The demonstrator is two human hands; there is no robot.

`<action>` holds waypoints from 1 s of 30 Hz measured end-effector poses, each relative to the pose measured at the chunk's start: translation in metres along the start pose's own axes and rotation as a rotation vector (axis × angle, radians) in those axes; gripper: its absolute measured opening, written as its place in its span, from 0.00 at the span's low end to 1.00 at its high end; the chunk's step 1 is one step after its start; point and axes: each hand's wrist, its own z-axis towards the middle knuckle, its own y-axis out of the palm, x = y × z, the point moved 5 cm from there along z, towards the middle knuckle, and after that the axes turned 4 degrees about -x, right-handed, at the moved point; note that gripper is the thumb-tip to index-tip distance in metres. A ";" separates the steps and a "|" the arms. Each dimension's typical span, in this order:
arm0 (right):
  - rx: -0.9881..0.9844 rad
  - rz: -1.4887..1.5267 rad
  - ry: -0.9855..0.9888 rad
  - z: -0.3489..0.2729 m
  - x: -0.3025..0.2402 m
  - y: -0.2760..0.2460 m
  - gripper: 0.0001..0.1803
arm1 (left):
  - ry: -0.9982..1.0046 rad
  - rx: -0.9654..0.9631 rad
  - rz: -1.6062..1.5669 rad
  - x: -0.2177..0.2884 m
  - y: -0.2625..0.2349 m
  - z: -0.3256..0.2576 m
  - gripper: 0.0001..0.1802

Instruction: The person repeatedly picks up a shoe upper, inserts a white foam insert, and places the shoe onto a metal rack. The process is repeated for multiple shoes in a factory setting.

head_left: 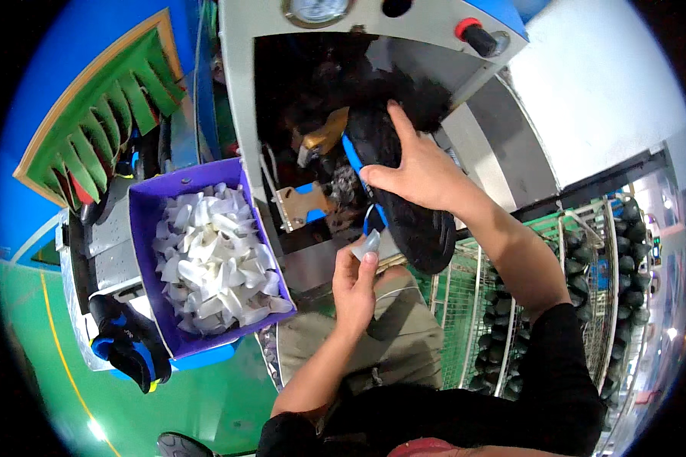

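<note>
Grey machine housing frames the scene: right hand presses a black shoe into its opening, while left-hand fingers pinch a white insert (more fill the purple bin).

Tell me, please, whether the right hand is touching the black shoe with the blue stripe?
Touching. The head view shows the right hand spread flat on the black shoe, fingers pressed on its upper.

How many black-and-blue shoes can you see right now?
2: one shoe pressed into the machine opening by the right hand; another beside the purple bin. Others may be hidden.
</note>
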 end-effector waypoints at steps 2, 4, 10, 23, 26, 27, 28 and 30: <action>0.082 0.012 -0.002 0.003 0.001 0.006 0.60 | 0.002 0.019 0.032 0.009 -0.021 -0.009 0.14; 0.263 0.076 -0.143 0.001 0.016 0.016 0.57 | 0.040 0.072 0.262 0.031 -0.045 -0.026 0.15; 0.329 0.142 -0.110 -0.019 0.016 0.022 0.55 | 0.480 0.518 1.166 0.135 -0.099 -0.046 0.21; 0.615 0.058 -0.243 -0.195 0.015 0.053 0.58 | -0.116 -0.227 0.404 0.026 0.001 -0.101 0.29; 0.509 -0.086 -0.303 -0.279 0.012 0.064 0.53 | -0.416 -0.351 -0.235 0.007 -0.004 -0.117 0.45; 0.394 -0.050 -0.326 -0.296 0.011 0.062 0.52 | -0.444 -0.350 -0.318 0.009 -0.003 -0.126 0.50; 0.133 -0.030 -0.423 -0.302 0.007 0.057 0.50 | -0.590 -0.372 -0.415 0.000 -0.011 -0.135 0.52; -0.141 0.053 -0.521 -0.298 0.005 0.056 0.48 | -0.889 -0.374 -0.504 -0.002 -0.022 -0.158 0.50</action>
